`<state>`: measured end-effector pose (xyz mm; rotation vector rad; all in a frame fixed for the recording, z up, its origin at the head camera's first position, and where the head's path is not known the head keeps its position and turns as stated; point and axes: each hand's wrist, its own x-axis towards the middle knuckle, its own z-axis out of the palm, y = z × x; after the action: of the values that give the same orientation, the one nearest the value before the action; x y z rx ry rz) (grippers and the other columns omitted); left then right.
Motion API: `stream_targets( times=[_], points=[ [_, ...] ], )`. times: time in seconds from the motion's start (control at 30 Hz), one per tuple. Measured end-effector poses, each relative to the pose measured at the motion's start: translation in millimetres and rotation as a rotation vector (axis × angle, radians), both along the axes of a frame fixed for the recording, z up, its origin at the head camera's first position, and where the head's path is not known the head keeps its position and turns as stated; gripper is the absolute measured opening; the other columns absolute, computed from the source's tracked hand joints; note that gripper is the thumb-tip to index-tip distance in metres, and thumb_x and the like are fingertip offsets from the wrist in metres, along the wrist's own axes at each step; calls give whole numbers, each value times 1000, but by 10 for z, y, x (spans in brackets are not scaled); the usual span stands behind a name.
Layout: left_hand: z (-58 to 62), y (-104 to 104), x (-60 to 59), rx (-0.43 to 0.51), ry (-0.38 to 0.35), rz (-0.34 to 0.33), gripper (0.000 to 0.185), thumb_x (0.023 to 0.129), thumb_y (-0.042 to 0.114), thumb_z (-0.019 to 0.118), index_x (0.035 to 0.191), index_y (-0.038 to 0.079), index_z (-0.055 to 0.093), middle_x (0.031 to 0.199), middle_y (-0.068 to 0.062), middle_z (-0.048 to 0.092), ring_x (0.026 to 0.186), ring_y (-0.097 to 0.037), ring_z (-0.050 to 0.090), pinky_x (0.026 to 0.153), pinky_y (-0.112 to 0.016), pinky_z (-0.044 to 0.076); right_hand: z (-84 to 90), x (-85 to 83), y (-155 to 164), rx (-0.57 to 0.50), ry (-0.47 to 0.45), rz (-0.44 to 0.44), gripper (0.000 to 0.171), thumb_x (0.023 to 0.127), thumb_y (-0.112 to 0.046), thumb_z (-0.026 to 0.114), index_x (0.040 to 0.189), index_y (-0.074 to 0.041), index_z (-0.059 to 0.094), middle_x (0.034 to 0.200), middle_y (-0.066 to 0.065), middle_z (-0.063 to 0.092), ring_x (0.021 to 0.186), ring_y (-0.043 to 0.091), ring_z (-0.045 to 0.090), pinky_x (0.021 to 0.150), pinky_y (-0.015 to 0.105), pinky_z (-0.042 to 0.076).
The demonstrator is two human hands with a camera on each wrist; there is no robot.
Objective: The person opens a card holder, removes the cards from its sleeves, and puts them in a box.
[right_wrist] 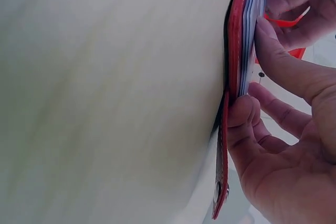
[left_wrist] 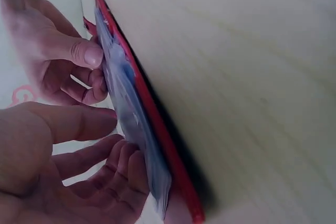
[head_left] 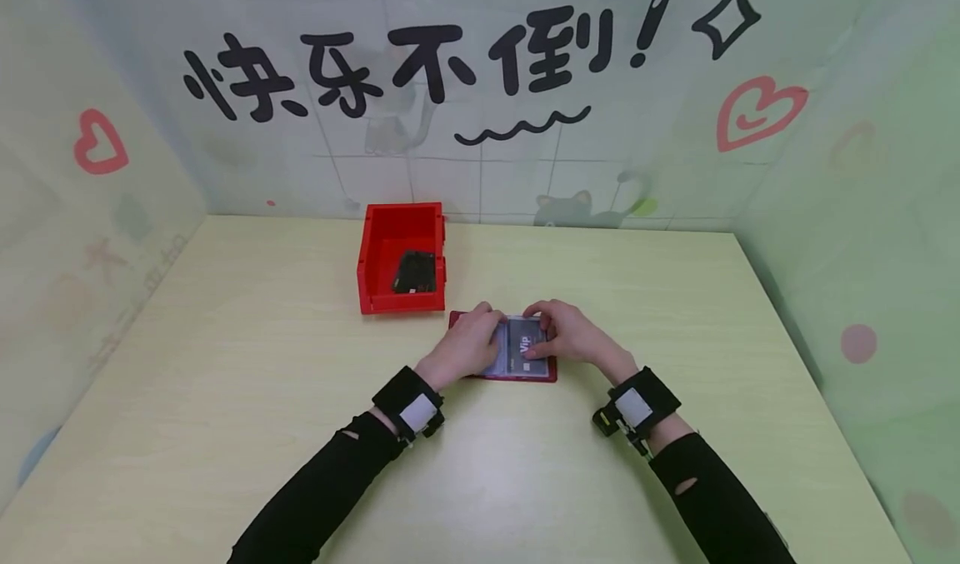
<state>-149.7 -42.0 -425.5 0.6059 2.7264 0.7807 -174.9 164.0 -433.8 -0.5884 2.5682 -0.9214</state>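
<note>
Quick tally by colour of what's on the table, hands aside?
Red: 2, the bin and the card holder under the left hand and right hand.
Black: 1, the item in the bin.
Grey: 1, the Vip card in the holder.
Total: 4.

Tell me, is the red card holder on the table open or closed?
Open: the card holder lies flat, clear sleeves facing up with a card visible.

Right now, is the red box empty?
No, the red box has a dark flat thing lying inside it, seen in the head view.
</note>
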Motion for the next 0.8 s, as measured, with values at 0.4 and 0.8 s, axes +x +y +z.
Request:
stream_targets(
  times=[0.4,0.8],
  points=[
    [61,9,-212,95,-213,70,30,99,11,59,126,-1,61,100,-11,59,94,-22,54,82,-29,44,53,2,8,60,-40,48,68,79,-16,87,135,0,52,98,11,54,88,21,51,75,28,44],
    [92,31,-258,160,-366,164,35,103,16,51,132,-1,62,127,-17,61,107,-27,55,96,-40,48,45,34,26,91,-38,64,76,78,-20,88,140,-2,49,108,14,53,96,23,51,83,31,45]
  ],
)
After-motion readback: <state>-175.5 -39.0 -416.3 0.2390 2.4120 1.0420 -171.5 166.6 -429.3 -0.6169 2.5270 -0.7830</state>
